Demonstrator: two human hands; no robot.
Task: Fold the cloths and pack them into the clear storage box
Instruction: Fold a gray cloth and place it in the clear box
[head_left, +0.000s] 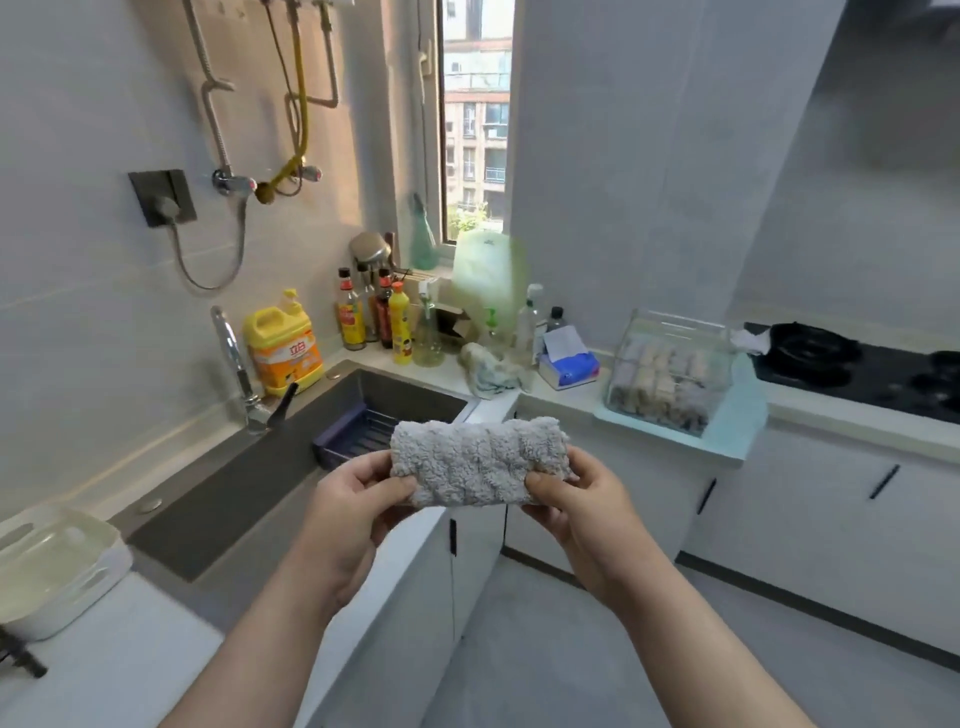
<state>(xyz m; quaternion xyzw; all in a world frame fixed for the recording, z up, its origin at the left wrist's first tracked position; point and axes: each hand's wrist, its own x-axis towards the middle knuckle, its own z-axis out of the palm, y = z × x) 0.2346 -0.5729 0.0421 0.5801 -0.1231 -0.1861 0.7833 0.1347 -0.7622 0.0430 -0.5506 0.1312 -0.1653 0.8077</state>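
Kitchen: both hands (left (358, 499), right (576, 499)) grip folded grey cloth (478, 460).

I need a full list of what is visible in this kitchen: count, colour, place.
held cloth: one, grey, centre foreground
clear storage box: one, transparent, right counter
packed cloths: several, beige and grey, inside the box
crumpled cloth: one, pale, counter corner
tissue pack: one, blue, left of the box
detergent jug: one, yellow, behind sink
sink: one, dark grey, left counter
tap: one, chrome, beside sink
basin: one, cream, near left
gas hob: one, black, far right
left hand: one, grips cloth's left end
right hand: one, grips cloth's right end
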